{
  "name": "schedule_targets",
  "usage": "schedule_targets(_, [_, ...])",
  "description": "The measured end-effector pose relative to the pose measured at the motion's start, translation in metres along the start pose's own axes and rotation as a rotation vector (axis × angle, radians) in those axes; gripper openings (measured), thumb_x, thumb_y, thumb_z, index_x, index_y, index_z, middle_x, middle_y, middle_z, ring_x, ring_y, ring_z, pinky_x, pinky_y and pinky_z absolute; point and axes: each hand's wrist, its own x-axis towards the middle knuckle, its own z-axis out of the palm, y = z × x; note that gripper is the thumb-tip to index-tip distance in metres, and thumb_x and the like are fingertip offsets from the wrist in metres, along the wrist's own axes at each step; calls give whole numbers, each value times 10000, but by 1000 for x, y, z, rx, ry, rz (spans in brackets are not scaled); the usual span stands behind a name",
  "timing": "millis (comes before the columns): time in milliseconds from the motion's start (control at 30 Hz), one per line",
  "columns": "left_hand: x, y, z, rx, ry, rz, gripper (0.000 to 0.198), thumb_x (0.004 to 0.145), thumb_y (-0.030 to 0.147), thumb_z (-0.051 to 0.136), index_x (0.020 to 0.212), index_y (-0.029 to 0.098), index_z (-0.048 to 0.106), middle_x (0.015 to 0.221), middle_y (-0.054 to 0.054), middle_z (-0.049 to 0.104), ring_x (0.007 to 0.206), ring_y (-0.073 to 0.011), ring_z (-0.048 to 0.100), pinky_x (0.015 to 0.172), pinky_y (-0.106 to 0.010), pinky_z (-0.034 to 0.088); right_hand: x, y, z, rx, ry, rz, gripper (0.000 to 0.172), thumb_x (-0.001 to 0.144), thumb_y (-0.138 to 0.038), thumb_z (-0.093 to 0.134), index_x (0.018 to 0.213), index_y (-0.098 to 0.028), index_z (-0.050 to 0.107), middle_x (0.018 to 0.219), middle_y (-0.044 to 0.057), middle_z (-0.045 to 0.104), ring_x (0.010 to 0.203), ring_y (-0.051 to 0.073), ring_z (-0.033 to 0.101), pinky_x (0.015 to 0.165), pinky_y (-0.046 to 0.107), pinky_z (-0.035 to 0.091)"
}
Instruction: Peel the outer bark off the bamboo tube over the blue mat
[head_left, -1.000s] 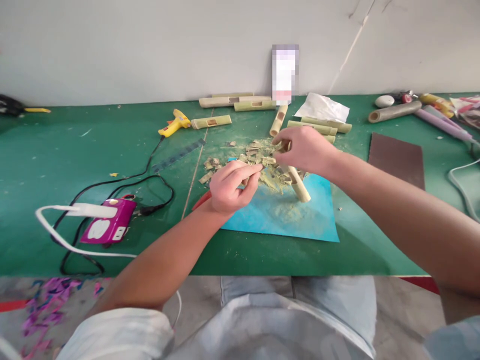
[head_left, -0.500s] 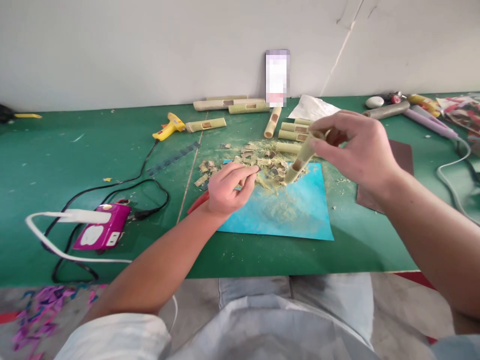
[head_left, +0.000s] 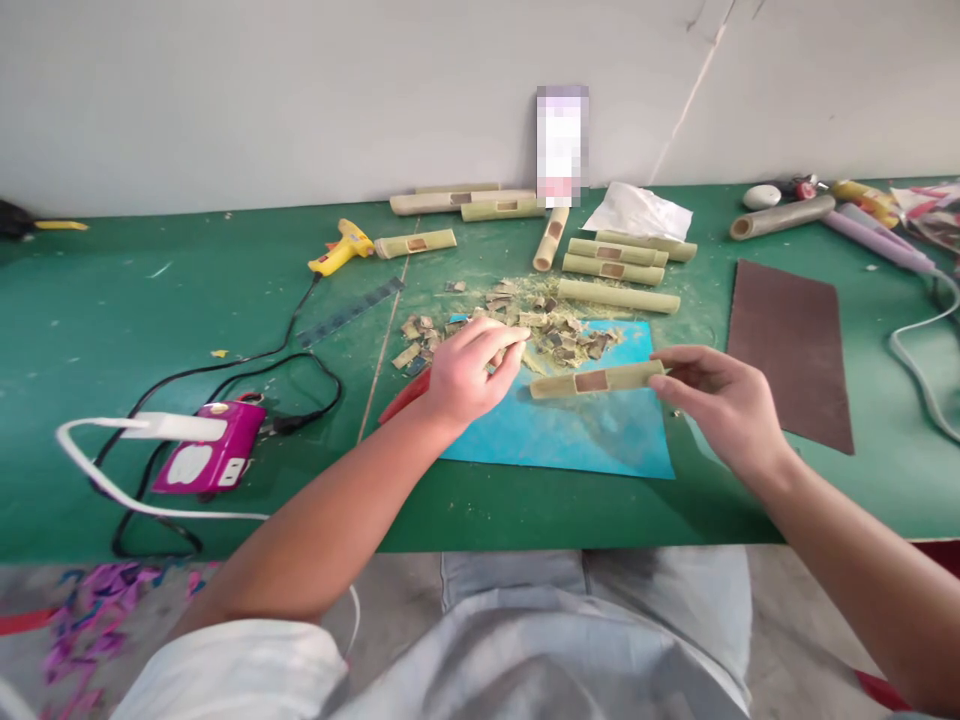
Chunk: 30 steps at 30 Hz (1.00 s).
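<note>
My right hand point(head_left: 724, 400) pinches the right end of a bamboo tube point(head_left: 634, 377) between thumb and fingers. This tube lies nearly level above the blue sheet point(head_left: 600, 440), and a rectangular opening in its side faces me. To the left, my left hand point(head_left: 480, 370) is closed in a pinch near the tube's other end, apart from it; what its fingertips hold, if anything, is hidden. Bamboo chips and shavings point(head_left: 574, 340) are heaped just beyond both hands. Partly covered by my left wrist is a red object point(head_left: 405, 395).
More bamboo tubes point(head_left: 619, 296) lie behind the chips, by a white paper point(head_left: 637, 212). A phone point(head_left: 562, 145) leans on the wall. A yellow glue gun point(head_left: 341, 248) and a magenta power strip point(head_left: 214, 448) with cables are left; a brown sheet point(head_left: 791, 350) is right.
My right hand has moved down and toward me, turning the bamboo tube from steeply tilted to nearly level. My left hand stays in almost the same place, still pinched.
</note>
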Motion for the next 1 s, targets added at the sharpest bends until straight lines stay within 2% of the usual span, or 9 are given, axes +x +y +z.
schedule_targets(167, [-1,1,3,-36,-51,-11,124,883,149,581,969,172,668,820,-28,669,627,-84,565,597,-210,486,-8,12,-12,-320,-152,-166,294,733,-449,705,952,-256,674,779,4,645,715,174,600,666,325,486])
schedule_targets(267, [-1,1,4,-44,-65,-14,123,887,149,574,964,170,667,827,-29,667,609,-77,552,580,-205,475,-8,18,-13,-423,-244,-283,232,785,-357,651,998,-264,646,919,16,659,775,170,616,741,331,506])
schedule_targets(433, [-2,-1,5,-56,-72,-1,135,880,142,580,984,167,662,853,-38,672,654,-86,589,604,-207,495,-2,18,-9,-565,-243,-427,273,823,-286,581,1087,-259,643,1091,51,645,897,195,640,760,330,525])
schedule_targets(600, [-2,0,5,-39,-77,-5,131,885,148,573,977,170,664,862,-41,672,660,-89,592,611,-211,499,7,12,-3,-663,-213,-450,301,804,-257,578,1094,-240,654,1079,71,636,942,222,634,717,344,531])
schedule_targets(733, [-1,0,4,-22,-78,-7,130,879,143,580,969,169,670,880,-46,688,665,-92,602,617,-210,507,12,10,4,-672,-259,-419,312,795,-286,607,1098,-227,652,1032,59,638,844,187,634,684,322,522])
schedule_targets(867, [-1,0,4,-20,-89,-11,132,873,139,587,965,167,677,876,-47,695,686,-97,622,625,-206,513,12,9,8,-665,-274,-476,304,813,-333,606,1085,-206,652,963,57,666,824,188,631,720,324,512])
schedule_targets(1000, [-2,3,5,-27,-110,-15,130,871,135,590,965,161,677,861,-46,692,681,-98,626,618,-209,512,10,7,9,-756,-264,-536,248,843,-374,572,972,-187,673,874,59,677,820,210,627,717,336,485])
